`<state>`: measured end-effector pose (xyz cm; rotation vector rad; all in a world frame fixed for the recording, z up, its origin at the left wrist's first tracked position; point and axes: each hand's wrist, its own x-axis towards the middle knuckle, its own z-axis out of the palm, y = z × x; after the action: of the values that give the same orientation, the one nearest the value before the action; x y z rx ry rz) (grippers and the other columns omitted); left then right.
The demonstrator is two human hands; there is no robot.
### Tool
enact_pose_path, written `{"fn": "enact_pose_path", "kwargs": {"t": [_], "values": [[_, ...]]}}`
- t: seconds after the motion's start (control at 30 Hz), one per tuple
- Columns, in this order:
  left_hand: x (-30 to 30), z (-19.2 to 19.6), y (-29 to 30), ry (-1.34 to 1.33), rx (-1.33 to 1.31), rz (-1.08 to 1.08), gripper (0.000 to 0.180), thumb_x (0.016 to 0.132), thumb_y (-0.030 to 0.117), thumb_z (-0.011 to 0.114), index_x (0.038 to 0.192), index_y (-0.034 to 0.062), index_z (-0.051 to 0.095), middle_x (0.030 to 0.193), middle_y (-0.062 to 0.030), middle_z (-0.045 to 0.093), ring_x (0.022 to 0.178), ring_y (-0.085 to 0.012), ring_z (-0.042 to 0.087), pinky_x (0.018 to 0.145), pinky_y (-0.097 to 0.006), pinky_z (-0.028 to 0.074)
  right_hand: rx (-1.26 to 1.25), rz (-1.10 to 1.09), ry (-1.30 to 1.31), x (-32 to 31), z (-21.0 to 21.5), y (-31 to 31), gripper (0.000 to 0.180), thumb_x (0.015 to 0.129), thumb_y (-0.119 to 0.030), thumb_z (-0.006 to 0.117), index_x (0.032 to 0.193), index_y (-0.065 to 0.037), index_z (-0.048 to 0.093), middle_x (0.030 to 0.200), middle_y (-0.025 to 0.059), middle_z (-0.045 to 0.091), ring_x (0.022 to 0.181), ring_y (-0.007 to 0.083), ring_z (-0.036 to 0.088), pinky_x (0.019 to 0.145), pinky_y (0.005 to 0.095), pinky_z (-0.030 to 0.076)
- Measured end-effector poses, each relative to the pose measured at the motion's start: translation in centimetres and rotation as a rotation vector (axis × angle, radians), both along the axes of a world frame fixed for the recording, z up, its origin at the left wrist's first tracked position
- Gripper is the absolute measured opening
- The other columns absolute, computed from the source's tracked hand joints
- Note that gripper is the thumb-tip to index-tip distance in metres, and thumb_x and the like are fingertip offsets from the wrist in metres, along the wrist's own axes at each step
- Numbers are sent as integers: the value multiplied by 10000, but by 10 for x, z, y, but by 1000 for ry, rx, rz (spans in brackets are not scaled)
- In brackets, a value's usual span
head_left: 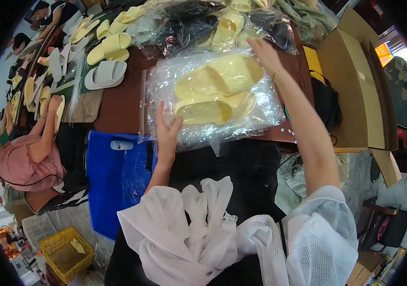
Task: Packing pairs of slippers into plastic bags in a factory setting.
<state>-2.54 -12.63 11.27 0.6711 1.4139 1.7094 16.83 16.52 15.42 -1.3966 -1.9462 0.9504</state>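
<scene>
A pair of yellow slippers [213,88] lies in a clear plastic bag [158,78] in front of me, on more clear plastic. My left hand [167,133] is at the bag's lower left edge, thumb and fingers apart, the thumb close to the lower slipper's toe end. At the bag's upper right corner, my right hand [265,55] reaches over with its fingers stretched out. Whether those fingertips press on the plastic is hard to tell. Neither hand is wrapped round anything.
More bagged yellow slippers [228,28] lie at the table's far side. Grey slippers [105,75] and loose yellow slippers [110,47] stand to the left. A blue bin [103,190] is beside me; an open cardboard box [351,86] stands right. A co-worker [29,157] handles slippers at left.
</scene>
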Motion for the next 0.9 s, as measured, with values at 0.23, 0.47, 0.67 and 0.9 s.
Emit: {"fn": "enact_pose_path", "kwargs": {"t": [0.23, 0.47, 0.67, 0.9], "values": [[-37, -67, -15, -99, -262, -14, 510, 920, 163, 513, 1374, 37, 316, 1234, -71, 508, 1059, -156, 515, 823, -288, 448, 4, -180, 75, 29, -116, -64, 367, 907, -320, 484, 1122, -38, 575, 905, 102, 649, 769, 140, 617, 634, 291, 488], [-52, -41, 1, -307, -20, 40, 375, 950, 117, 455, 1301, -9, 413, 1245, -95, 520, 1112, -173, 525, 876, -309, 467, -386, -184, 375, 28, -92, -93, 294, 882, -259, 526, 1056, -33, 600, 809, 129, 658, 658, 174, 628, 611, 304, 493], [-69, -25, 9, -379, 19, 85, 364, 955, 92, 422, 1298, -30, 410, 1274, -127, 503, 1132, -191, 524, 938, -316, 460, -134, -86, -361, 16, -95, -104, 267, 826, -284, 553, 930, -46, 617, 854, 187, 648, 832, 354, 613, 717, 433, 479], [-64, -21, 1, -338, 74, 37, 374, 957, 92, 408, 1309, -34, 396, 1290, -129, 491, 1145, -191, 516, 950, -312, 448, 59, -81, -315, 30, -97, -96, 192, 808, -229, 539, 838, -59, 622, 797, 170, 645, 777, 349, 620, 687, 440, 484]]}}
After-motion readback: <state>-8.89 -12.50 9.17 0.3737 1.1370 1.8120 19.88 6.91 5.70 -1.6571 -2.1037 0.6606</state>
